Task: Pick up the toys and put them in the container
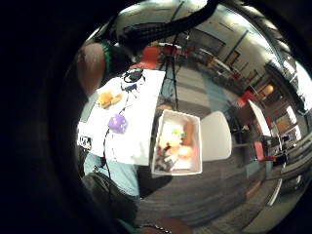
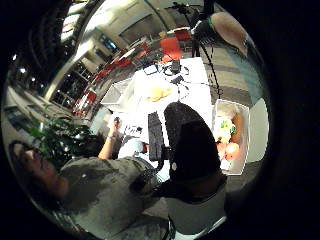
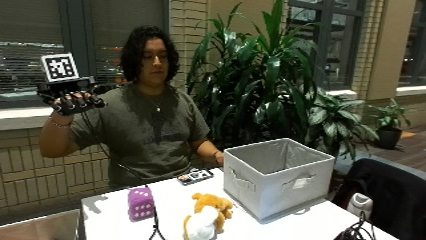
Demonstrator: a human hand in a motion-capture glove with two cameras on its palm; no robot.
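In the outside view my gloved right hand (image 3: 70, 102) is raised to shoulder height, well off the table's left end, fingers relaxed and holding nothing. On the white table (image 3: 106, 215) stand a purple die (image 3: 140, 203) and an orange-and-white plush toy (image 3: 208, 216). To their right stands the grey fabric container (image 3: 279, 175). From above, the little finger side palm view shows the container (image 1: 178, 171) with several colourful toys inside, and the die (image 1: 118, 123) and plush (image 1: 109, 99) on the table. A black gloved finger (image 2: 192, 145) hides part of the table beside the container (image 2: 246, 140).
A small dark device (image 3: 195, 175) lies near the person's bare left hand. A black cable (image 3: 156, 225) runs across the table front. A dark jacket (image 3: 393, 195) hangs on a chair at the right, and tall plants (image 3: 266, 75) stand behind.
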